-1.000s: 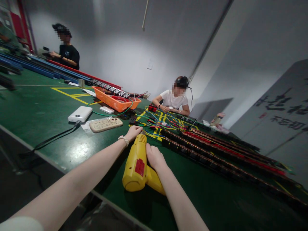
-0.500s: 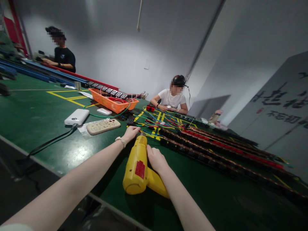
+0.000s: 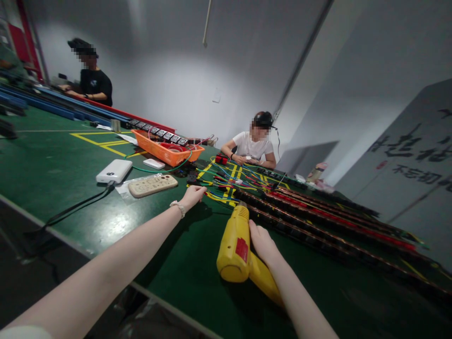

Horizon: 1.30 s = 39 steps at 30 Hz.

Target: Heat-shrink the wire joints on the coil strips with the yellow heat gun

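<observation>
My right hand [image 3: 262, 243] grips the handle of a yellow heat gun [image 3: 236, 246] with a red label, its nozzle pointing away toward the long black and red strips [image 3: 318, 221] on the green table [image 3: 63, 174]. My left hand [image 3: 192, 195], with a pale bracelet at the wrist, reaches forward to the tangle of coloured wires [image 3: 229, 183]; its fingers are curled at the wires' near end, and what they hold is hidden.
A beige remote [image 3: 152, 185], a white power bank [image 3: 113, 171] with a black cable and an orange tray [image 3: 165, 149] lie to the left. One person in white sits across the table [image 3: 252, 143]; another in black stands far left [image 3: 92, 80]. The table's near edge runs diagonally below my arms.
My right hand has carried the heat gun to the right, away from my left hand. The left hand has stayed at the wires.
</observation>
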Available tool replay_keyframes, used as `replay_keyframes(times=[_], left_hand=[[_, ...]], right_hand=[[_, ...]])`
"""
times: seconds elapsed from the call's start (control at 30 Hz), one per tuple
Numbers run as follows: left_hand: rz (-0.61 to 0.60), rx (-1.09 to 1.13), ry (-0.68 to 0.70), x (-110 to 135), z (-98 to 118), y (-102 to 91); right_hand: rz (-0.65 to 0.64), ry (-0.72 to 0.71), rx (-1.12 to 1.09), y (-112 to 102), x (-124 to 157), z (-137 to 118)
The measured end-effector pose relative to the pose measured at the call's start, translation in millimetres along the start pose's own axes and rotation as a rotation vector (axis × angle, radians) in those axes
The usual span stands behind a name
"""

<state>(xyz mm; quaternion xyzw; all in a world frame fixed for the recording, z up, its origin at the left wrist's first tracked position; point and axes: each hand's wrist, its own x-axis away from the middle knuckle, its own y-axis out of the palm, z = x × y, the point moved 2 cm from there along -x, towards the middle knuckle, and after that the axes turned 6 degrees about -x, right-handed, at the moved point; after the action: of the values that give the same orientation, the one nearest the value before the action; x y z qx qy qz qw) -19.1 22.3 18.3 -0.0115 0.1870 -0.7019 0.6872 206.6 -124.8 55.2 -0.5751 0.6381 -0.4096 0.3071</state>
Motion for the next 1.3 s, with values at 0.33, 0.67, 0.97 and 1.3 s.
replay_keyframes(times=[0.33,0.67,0.97,1.3], left_hand=[[0.012,-0.004,-0.001,-2.6,-3.2,0.8],[0.031,0.027,0.000,-1.7,-3.9,0.8],[0.071,-0.039,0.036,-3.2,-4.5,-1.8],[0.065,-0.045,0.040,-3.8,-3.0,-5.3]], right_hand=[[0.002,-0.037,0.086,1.7,-2.6,2.9],[-0.047,-0.192,0.160,24.6,-3.4,-46.9],[-0.102,-0.195,0.057,49.4,-5.2,-93.7],[-0.092,-0.209,0.026,49.3,-4.3,-93.2]])
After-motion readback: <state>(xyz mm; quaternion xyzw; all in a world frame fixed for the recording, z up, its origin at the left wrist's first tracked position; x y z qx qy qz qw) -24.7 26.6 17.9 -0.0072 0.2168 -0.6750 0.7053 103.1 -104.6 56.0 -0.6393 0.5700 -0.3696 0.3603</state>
